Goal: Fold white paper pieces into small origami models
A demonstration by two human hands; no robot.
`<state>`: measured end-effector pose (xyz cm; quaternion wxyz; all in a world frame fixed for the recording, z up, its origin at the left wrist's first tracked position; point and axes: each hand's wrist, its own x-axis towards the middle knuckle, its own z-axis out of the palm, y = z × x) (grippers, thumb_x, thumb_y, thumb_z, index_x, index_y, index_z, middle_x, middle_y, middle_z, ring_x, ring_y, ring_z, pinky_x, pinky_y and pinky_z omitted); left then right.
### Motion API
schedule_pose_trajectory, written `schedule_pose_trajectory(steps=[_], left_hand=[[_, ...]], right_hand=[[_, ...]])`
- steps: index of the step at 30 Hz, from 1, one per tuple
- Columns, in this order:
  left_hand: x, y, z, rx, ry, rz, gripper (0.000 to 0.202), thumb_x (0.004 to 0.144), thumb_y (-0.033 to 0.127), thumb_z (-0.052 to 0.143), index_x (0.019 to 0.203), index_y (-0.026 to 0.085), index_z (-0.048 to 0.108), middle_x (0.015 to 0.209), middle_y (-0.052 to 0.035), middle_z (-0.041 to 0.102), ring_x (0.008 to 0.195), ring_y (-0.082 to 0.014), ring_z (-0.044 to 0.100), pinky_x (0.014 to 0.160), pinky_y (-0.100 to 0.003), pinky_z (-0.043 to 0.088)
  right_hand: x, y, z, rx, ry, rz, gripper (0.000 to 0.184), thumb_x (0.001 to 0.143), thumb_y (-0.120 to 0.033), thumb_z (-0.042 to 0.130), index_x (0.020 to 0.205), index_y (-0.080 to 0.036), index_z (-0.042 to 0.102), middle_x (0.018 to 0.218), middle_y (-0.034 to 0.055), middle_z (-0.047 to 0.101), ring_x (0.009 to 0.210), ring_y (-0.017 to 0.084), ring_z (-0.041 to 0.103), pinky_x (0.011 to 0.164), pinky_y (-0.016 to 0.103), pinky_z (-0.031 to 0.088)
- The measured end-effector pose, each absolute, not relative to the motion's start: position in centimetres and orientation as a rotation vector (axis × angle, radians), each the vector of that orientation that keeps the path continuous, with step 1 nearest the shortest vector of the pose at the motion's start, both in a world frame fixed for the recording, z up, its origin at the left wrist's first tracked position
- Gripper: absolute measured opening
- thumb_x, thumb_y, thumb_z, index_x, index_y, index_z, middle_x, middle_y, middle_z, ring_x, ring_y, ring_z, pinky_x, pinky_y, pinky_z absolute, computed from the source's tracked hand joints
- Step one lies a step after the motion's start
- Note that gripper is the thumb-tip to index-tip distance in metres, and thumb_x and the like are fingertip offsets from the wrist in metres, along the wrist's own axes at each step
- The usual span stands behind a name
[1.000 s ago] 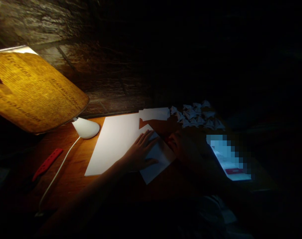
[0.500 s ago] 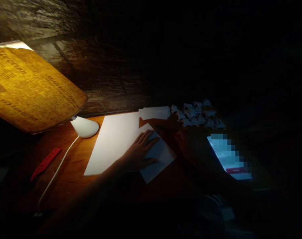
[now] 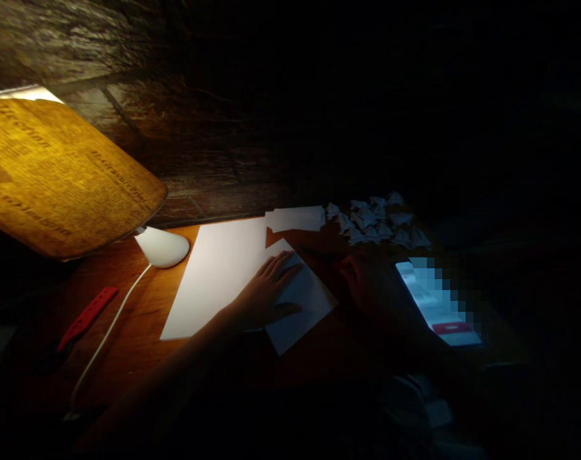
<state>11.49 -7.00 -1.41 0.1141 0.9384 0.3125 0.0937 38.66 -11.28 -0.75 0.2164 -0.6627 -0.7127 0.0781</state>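
Note:
My left hand lies flat, fingers spread, on a small white sheet of paper turned at an angle on the wooden table. Under it sits a larger white sheet. My right hand rests in deep shadow just right of the small sheet, close to a dark thin object, perhaps a pen. Its fingers are too dark to read.
A lamp with a printed yellow shade, white base and white cord stands at left. A red strip lies near the cord. Several folded paper pieces and a paper scrap lie at the back. A lit phone lies at right.
My right hand has drawn back from the small sheet's right edge toward the phone. My left hand stays pressed on the sheet.

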Motion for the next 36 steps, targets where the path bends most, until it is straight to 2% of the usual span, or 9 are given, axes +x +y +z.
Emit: schedule_pose_trajectory(steps=[5,10,13,16,25,33,36], left_hand=[[11.4,-6.8,-1.4,2.705,0.922,0.319,0.078,0.094,0.048,0.064,0.16,0.028,0.028,0.169,-0.0165,0.023,0.158,-0.0388,0.019,0.123,-0.067,0.026],[11.1,-6.6,-1.3,2.61,0.913,0.35,0.078,0.096,0.027,0.059,0.163,0.027,0.02,0.168,-0.0147,0.03,0.158,-0.0326,0.021,0.126,-0.063,0.024],[10.9,-6.5,-1.2,2.554,0.927,0.369,0.075,0.096,0.02,0.055,0.163,0.026,0.021,0.168,-0.0138,0.03,0.158,-0.0311,0.021,0.127,-0.062,0.023],[10.9,-6.4,-1.0,2.487,0.94,0.412,0.072,0.096,0.016,0.051,0.162,0.026,0.023,0.167,-0.0127,0.032,0.157,-0.0295,0.025,0.127,-0.06,0.027],[10.8,-6.4,-0.4,2.432,0.956,0.429,0.073,0.097,0.013,0.046,0.163,0.03,0.022,0.166,-0.0115,0.035,0.155,-0.0313,0.031,0.124,-0.061,0.033],[10.5,-6.2,-1.0,2.472,0.939,0.441,0.079,0.096,0.01,0.046,0.165,0.033,0.015,0.167,-0.0109,0.033,0.155,-0.0314,0.03,0.123,-0.063,0.033],[10.5,-6.2,-1.2,2.459,0.924,0.446,0.077,0.096,0.016,0.053,0.164,0.03,0.018,0.167,-0.0128,0.032,0.156,-0.0323,0.028,0.124,-0.063,0.032]], right_hand=[[39.5,-13.3,0.1,-1.828,-1.928,0.165,0.013,0.099,-0.021,0.053,0.097,-0.018,0.066,0.102,0.0115,0.068,0.09,0.026,0.061,0.078,0.036,0.043],[41.2,-16.0,0.8,-1.88,-1.904,0.165,0.016,0.098,-0.018,0.051,0.093,-0.02,0.066,0.096,0.0112,0.067,0.088,0.026,0.06,0.076,0.037,0.043],[42.2,-16.9,0.3,-1.87,-1.935,0.12,0.019,0.097,-0.017,0.049,0.093,-0.02,0.067,0.097,0.0112,0.067,0.089,0.027,0.06,0.073,0.037,0.043],[42.6,-17.0,-0.3,-1.833,-1.989,0.116,0.017,0.096,-0.018,0.051,0.091,-0.021,0.067,0.096,0.0103,0.067,0.089,0.026,0.06,0.073,0.037,0.043],[42.3,-15.4,-0.3,-1.766,-2.0,0.119,0.014,0.096,-0.015,0.055,0.092,-0.019,0.068,0.096,0.0094,0.067,0.09,0.025,0.062,0.076,0.035,0.044],[42.0,-13.4,-0.3,-1.73,-2.067,0.205,0.013,0.095,-0.015,0.057,0.097,-0.019,0.069,0.1,0.0087,0.067,0.087,0.023,0.062,0.076,0.034,0.044],[41.6,-12.5,-0.1,-1.687,-2.083,0.258,0.012,0.095,-0.015,0.059,0.097,-0.019,0.07,0.101,0.0085,0.068,0.093,0.024,0.062,0.081,0.035,0.045]])
